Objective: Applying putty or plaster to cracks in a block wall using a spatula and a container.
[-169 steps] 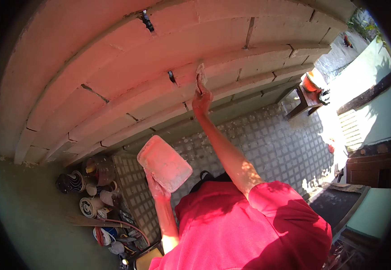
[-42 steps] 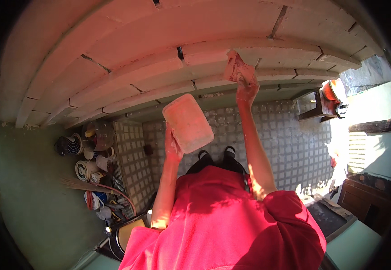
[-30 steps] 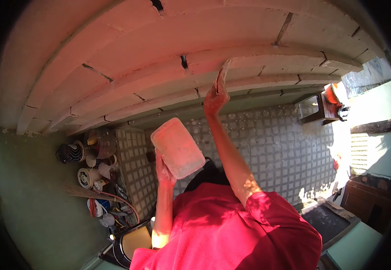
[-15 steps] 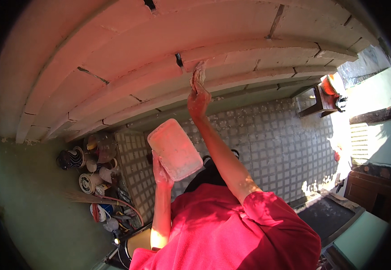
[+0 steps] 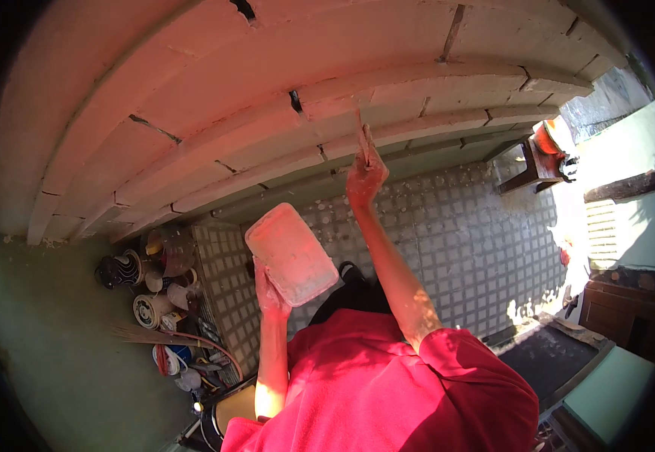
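Observation:
My left hand (image 5: 270, 292) grips the lower left side of a pale rectangular plastic tub (image 5: 291, 252), tilted in front of my chest. Its inside and contents cannot be made out. Ahead of it, my right hand (image 5: 366, 179) is closed around a thin flat tool (image 5: 362, 129), seen nearly edge-on, perhaps a scraper. The tool's tip is at a ledge of the ribbed, pale wall (image 5: 410, 94); whether it touches is unclear. Dark gaps and cracks break the ledges, one dark slot (image 5: 296, 101) lying left of the tool. Whitish smears mark both hands.
Pots and buckets (image 5: 150, 310) crowd the left side, with a straw broom (image 5: 143, 334) by them. A wooden stool (image 5: 527, 169) bearing an orange-red thing stands far right. Patterned tiles cover the floor (image 5: 448, 226). A dark-topped surface (image 5: 546, 361) lies near right.
My right hand has moved right and slightly toward me along the wall, turning the tool more edge-on. The tub in my left hand has hardly moved.

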A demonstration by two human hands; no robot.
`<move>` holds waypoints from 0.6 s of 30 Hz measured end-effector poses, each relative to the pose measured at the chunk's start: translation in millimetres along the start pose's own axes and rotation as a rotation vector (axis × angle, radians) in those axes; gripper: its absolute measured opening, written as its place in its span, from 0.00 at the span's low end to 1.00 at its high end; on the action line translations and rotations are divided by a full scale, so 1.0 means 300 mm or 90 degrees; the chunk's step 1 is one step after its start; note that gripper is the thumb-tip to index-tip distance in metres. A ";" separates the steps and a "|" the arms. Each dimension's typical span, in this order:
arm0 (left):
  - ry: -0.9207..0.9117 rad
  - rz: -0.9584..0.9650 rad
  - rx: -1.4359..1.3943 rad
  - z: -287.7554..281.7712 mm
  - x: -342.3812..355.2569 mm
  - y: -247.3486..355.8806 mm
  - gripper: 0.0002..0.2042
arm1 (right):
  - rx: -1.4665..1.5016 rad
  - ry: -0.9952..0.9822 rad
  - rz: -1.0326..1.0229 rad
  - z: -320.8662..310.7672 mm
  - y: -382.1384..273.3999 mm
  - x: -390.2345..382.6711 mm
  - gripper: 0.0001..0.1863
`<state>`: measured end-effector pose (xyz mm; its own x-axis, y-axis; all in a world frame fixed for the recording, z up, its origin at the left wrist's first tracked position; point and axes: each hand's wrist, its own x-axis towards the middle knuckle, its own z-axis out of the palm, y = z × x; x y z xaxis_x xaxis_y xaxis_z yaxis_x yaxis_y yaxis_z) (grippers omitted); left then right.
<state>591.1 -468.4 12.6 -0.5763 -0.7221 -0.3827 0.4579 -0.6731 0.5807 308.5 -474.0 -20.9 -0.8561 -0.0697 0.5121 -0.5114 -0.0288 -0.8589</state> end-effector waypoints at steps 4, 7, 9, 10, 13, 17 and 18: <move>0.022 0.003 -0.013 -0.012 -0.023 0.008 0.25 | -0.044 0.075 0.082 -0.039 0.045 0.110 0.28; 0.035 0.017 -0.016 -0.028 -0.032 0.015 0.25 | -0.049 0.101 -0.036 0.052 0.086 0.136 0.27; 0.032 0.023 -0.021 -0.029 -0.039 0.018 0.25 | -0.089 0.070 -0.052 0.114 0.130 0.101 0.27; 0.042 0.022 -0.028 -0.040 -0.049 0.022 0.25 | -0.131 0.033 -0.065 0.145 0.138 0.070 0.26; 0.040 0.007 -0.048 -0.028 -0.056 0.038 0.26 | -0.039 0.003 -0.074 0.197 0.096 0.010 0.26; 0.046 0.009 -0.060 -0.041 -0.057 0.051 0.26 | 0.061 -0.068 -0.058 0.188 -0.034 -0.109 0.29; 0.047 0.013 -0.060 -0.046 -0.053 0.058 0.26 | 0.058 -0.040 -0.021 0.158 -0.059 -0.104 0.30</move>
<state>617.6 -470.9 18.9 -0.5164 -0.7436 -0.4247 0.5335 -0.6673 0.5198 348.0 -518.5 -22.2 -0.8309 -0.1293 0.5411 -0.5281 -0.1227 -0.8403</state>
